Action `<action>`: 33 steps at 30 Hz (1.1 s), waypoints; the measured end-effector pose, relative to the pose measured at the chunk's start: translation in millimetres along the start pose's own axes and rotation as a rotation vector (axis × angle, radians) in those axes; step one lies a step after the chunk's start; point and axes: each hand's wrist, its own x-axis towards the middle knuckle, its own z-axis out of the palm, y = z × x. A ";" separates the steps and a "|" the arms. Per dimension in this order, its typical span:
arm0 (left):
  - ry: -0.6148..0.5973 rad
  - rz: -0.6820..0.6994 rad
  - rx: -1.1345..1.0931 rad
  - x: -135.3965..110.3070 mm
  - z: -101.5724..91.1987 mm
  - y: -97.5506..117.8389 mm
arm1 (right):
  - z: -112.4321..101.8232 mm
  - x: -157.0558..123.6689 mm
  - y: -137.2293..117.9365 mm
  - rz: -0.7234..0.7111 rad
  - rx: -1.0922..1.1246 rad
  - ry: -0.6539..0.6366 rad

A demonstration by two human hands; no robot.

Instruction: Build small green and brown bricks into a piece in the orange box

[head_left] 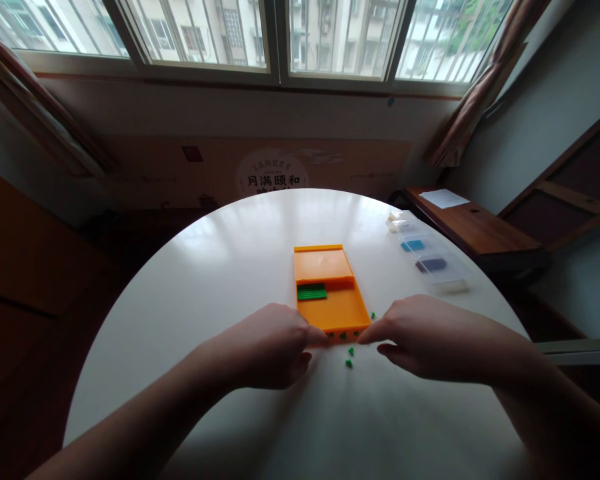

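Note:
An orange tray (337,308) lies in the middle of a round white table (220,267). A small green studded plate (312,291) rests in the tray's left part. My left hand (270,347) pinches the tray's near left corner with curled fingers. My right hand (420,337) pinches the near right corner in the same way. Tiny green pieces (350,357) lie scattered on the table between the two hands, and a few sit along the tray's front edge.
Clear plastic boxes (433,263) with blue, dark and pale pieces stand at the table's right side. A wooden side table with a sheet of paper (444,198) is beyond them. Windows and a cardboard panel (273,175) are behind.

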 end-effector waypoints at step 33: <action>0.180 0.072 0.088 -6.0 -9.8 6.9 | 3.2 19.1 0.8 -0.072 -0.011 0.158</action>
